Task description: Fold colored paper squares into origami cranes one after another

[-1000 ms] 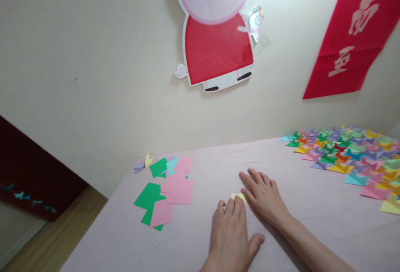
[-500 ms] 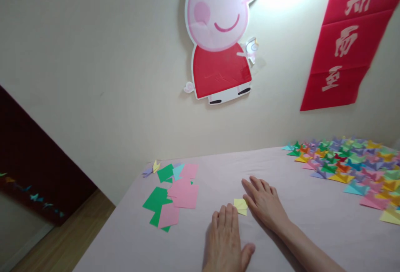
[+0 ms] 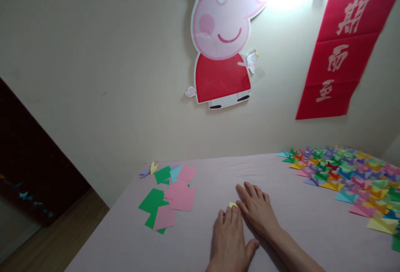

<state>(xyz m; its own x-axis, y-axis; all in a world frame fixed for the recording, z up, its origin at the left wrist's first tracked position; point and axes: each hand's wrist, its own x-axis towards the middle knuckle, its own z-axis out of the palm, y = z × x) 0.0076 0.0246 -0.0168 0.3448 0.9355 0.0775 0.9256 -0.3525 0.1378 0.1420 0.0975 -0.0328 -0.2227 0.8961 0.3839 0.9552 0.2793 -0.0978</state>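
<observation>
A small folded piece of yellow paper [image 3: 232,204] lies on the cloth-covered table, mostly hidden by my hands. My left hand [image 3: 230,236] rests palm down over it, fingers stretched forward and thumb out to the right. Close on its right, my right hand [image 3: 258,210] lies flat with its fingers extended, its edge against the paper's right side. Neither hand is closed round anything. To the left of my hands are loose pink paper squares [image 3: 183,199] and green paper sheets [image 3: 153,200], some overlapping.
Many folded paper shapes in mixed colours [image 3: 346,176] stand in rows on the right of the table [image 3: 218,172]. Small yellow and purple folded pieces [image 3: 153,167] sit at the far left corner. A pig cutout [image 3: 221,78] and a red banner [image 3: 331,63] hang on the wall.
My left hand has slid forward and right over the yellow paper, covering most of it. The hands are now closer together. The camera view has tilted slightly upward.
</observation>
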